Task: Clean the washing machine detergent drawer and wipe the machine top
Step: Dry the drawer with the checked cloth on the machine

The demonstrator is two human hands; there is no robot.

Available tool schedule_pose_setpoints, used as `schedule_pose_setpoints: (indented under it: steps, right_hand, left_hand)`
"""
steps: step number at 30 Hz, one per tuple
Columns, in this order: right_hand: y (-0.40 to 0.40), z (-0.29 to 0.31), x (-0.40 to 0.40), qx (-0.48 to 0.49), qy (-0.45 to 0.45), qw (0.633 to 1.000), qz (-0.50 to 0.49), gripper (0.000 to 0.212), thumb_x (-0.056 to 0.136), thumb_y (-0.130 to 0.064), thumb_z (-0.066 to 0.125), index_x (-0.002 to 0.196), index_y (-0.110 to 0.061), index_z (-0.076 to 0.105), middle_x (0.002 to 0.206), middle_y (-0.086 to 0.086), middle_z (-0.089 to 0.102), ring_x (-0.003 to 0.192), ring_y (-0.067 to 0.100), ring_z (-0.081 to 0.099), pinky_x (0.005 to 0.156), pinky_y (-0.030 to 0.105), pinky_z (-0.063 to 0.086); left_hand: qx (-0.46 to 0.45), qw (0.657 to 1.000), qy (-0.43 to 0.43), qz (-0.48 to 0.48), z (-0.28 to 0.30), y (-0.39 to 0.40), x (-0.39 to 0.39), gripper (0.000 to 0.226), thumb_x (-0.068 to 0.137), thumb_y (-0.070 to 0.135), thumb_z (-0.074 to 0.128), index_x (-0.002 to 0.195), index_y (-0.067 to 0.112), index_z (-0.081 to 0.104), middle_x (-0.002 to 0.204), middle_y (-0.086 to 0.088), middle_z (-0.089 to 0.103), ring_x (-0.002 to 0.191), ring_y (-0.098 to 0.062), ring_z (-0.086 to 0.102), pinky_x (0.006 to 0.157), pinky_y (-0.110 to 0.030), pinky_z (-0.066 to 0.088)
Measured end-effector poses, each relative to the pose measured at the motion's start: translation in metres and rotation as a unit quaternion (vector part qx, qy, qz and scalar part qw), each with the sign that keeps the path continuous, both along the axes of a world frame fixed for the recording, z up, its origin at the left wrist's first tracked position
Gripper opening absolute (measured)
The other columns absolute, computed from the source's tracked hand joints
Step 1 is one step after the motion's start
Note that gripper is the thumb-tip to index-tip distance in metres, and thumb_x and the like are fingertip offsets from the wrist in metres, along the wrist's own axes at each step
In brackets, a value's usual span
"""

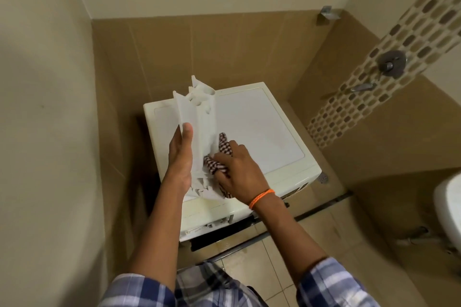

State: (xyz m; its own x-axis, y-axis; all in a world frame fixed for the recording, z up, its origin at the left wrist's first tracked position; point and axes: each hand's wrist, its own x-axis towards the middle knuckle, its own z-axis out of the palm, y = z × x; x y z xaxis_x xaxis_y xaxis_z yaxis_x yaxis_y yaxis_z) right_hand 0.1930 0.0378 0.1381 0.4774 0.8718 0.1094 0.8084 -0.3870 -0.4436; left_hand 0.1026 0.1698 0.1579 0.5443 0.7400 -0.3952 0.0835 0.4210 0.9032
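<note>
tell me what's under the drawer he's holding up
The washer top lies below the drawer. The left hand holds the drawer; the right hand presses a checked cloth against it. The patch of top directly beneath is hidden.

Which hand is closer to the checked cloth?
Right. The right hand grips the cloth, pressing it against the drawer. The left hand holds the drawer's other side, apart from the cloth.

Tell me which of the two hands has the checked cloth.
The right hand, the one with the orange wristband, grips the checked cloth. The left hand holds the white detergent drawer instead.
</note>
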Motion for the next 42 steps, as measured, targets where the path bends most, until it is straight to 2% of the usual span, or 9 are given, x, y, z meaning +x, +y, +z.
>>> schedule_pose_setpoints:
  steps: [4,10,13,16,20,25,33,39,42]
  right_hand:
    - [-0.009,-0.005,0.040,0.014,0.023,0.990,-0.138,0.025,0.094,-0.029,0.070,0.115,-0.017,0.075,0.113,0.008,0.055,0.104,0.027,0.052,0.077,0.039,0.052]
    - [-0.009,0.003,0.023,0.044,-0.020,0.977,-0.205,0.024,0.093,-0.020,0.073,0.116,-0.013,0.072,0.112,0.010,0.055,0.103,0.030,0.051,0.072,0.038,0.050]
    - [-0.006,-0.001,-0.014,0.040,-0.037,0.980,-0.189,0.025,0.090,-0.023,0.074,0.111,-0.011,0.070,0.114,0.012,0.054,0.102,0.031,0.049,0.064,0.038,0.045]
    - [0.000,-0.004,-0.041,0.038,-0.027,0.992,-0.117,0.025,0.090,-0.029,0.076,0.112,-0.018,0.070,0.112,0.009,0.055,0.098,0.028,0.051,0.064,0.034,0.041]
    - [-0.009,0.011,-0.009,0.050,0.183,0.980,-0.066,0.028,0.084,-0.042,0.071,0.100,-0.020,0.078,0.101,0.005,0.063,0.094,0.021,0.062,0.078,0.036,0.052]
    - [-0.010,0.007,-0.003,0.050,0.036,0.981,-0.182,0.031,0.093,-0.035,0.071,0.123,-0.026,0.073,0.116,0.005,0.055,0.101,0.027,0.059,0.073,0.036,0.053]
    - [-0.018,-0.021,-0.040,-0.022,-0.071,0.996,0.040,0.046,0.086,-0.029,0.074,0.132,-0.031,0.068,0.131,0.005,0.046,0.115,0.027,0.047,0.062,0.039,0.060]
    - [-0.024,-0.012,-0.021,-0.048,-0.057,0.990,0.118,0.035,0.091,-0.040,0.066,0.124,-0.033,0.074,0.131,0.005,0.045,0.114,0.027,0.047,0.056,0.038,0.054]
    - [-0.029,-0.010,-0.009,-0.059,-0.023,0.987,0.148,0.032,0.094,-0.045,0.066,0.122,-0.033,0.075,0.143,0.004,0.042,0.120,0.027,0.046,0.064,0.042,0.057]
  left_hand:
    - [-0.031,0.997,-0.045,-0.053,-0.010,0.009,-0.007,0.076,0.085,0.094,0.042,0.142,0.047,0.060,0.144,0.014,0.069,0.138,-0.015,0.061,0.121,-0.050,0.045]
    - [-0.029,0.997,-0.057,-0.034,-0.004,0.010,0.001,0.066,0.088,0.087,0.042,0.132,0.045,0.068,0.135,0.010,0.075,0.131,-0.019,0.067,0.118,-0.055,0.049]
    - [-0.001,0.999,-0.033,-0.016,-0.001,0.004,0.007,0.072,0.083,0.091,0.055,0.132,0.039,0.065,0.129,0.010,0.075,0.124,-0.015,0.068,0.118,-0.050,0.049]
    - [0.005,1.000,-0.027,0.011,0.000,0.000,0.006,0.045,0.093,0.073,0.061,0.115,0.034,0.066,0.114,0.009,0.076,0.114,-0.015,0.070,0.112,-0.049,0.054]
    - [-0.053,0.994,-0.041,0.087,-0.008,0.011,-0.004,0.087,0.071,0.096,0.064,0.133,0.034,0.063,0.130,0.006,0.074,0.127,-0.023,0.067,0.112,-0.050,0.053]
    - [-0.092,0.989,-0.069,0.094,0.002,0.014,0.003,0.049,0.096,0.083,0.045,0.125,0.047,0.061,0.123,0.013,0.074,0.118,-0.017,0.070,0.092,-0.039,0.058]
    - [0.077,0.991,-0.029,0.110,0.000,0.015,0.011,0.023,0.105,0.060,0.055,0.106,0.041,0.066,0.111,0.017,0.075,0.113,-0.012,0.072,0.096,-0.031,0.061]
    - [0.021,0.992,-0.001,0.126,-0.005,0.020,0.005,0.029,0.105,0.064,0.052,0.105,0.037,0.062,0.108,0.022,0.068,0.103,-0.003,0.066,0.084,-0.023,0.052]
    - [-0.022,0.993,0.028,0.114,-0.008,0.022,0.000,0.050,0.099,0.074,0.051,0.126,0.032,0.047,0.120,0.011,0.062,0.116,-0.014,0.062,0.104,-0.038,0.053]
